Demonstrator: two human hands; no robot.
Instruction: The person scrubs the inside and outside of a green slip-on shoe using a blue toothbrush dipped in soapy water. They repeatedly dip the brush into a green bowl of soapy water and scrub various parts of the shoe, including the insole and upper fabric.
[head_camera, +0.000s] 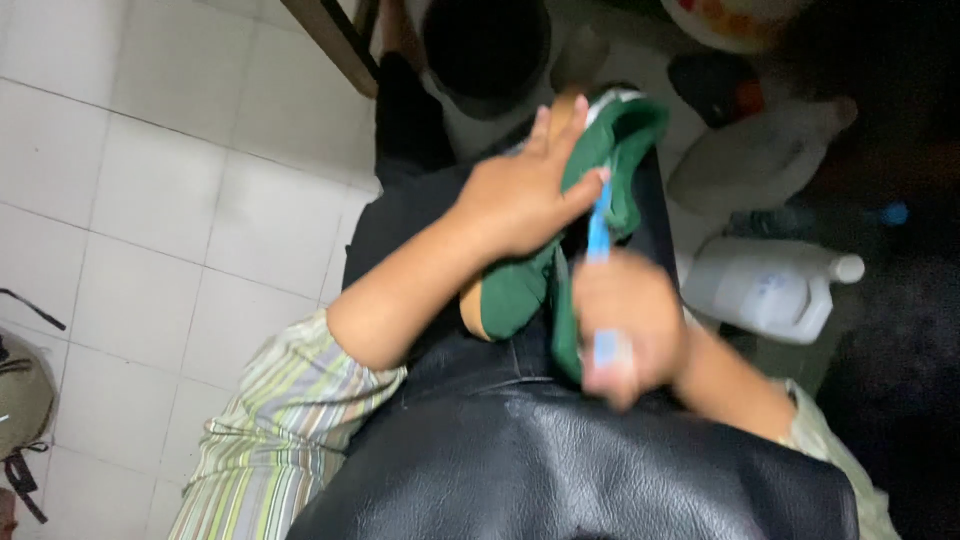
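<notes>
Left hand (525, 195) lies flat w/ fingers spread, pressing green cloth (600, 160) onto the lap over black leather apron (560, 470). Right hand (625, 325), blurred, is fisted round a blue brush handle (600, 240), tip touching the cloth. White plastic jugs (765, 290) sit on floor nearby, far right.
</notes>
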